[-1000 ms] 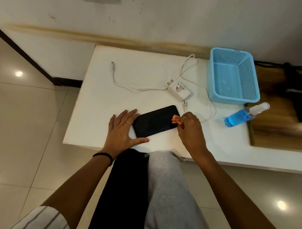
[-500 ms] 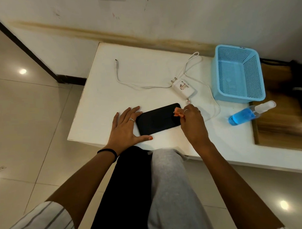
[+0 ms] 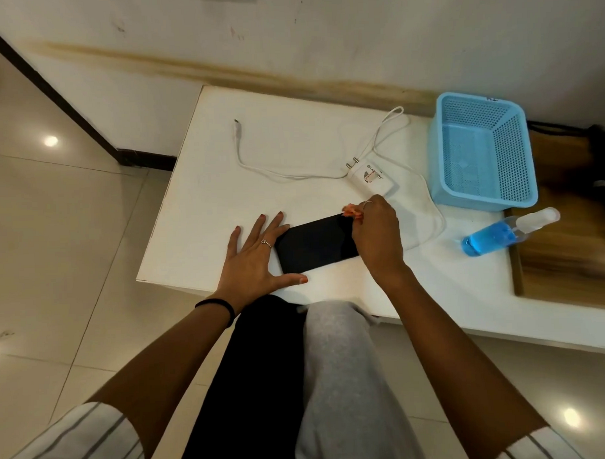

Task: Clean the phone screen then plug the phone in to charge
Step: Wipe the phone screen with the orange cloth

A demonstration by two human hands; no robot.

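Observation:
A black phone (image 3: 313, 244) lies screen-up near the front edge of the white table (image 3: 197, 212). My left hand (image 3: 252, 262) lies flat at the phone's left end, fingers spread and thumb along its front edge. My right hand (image 3: 376, 235) pinches a small orange cloth (image 3: 351, 212) at the phone's right end and covers that end. A white charger (image 3: 369, 177) lies just behind my right hand. Its white cable (image 3: 257, 167) runs left to a free connector.
A light blue mesh basket (image 3: 518, 153) stands at the back right. A spray bottle of blue liquid (image 3: 500, 234) lies on its side right of the phone. A wooden surface (image 3: 566, 261) adjoins the table at the right. My legs are under the front edge.
My right hand with the orange cloth has shifted slightly across the phone's right end. My left hand stays flat at the left end. The camera view has shifted a little.

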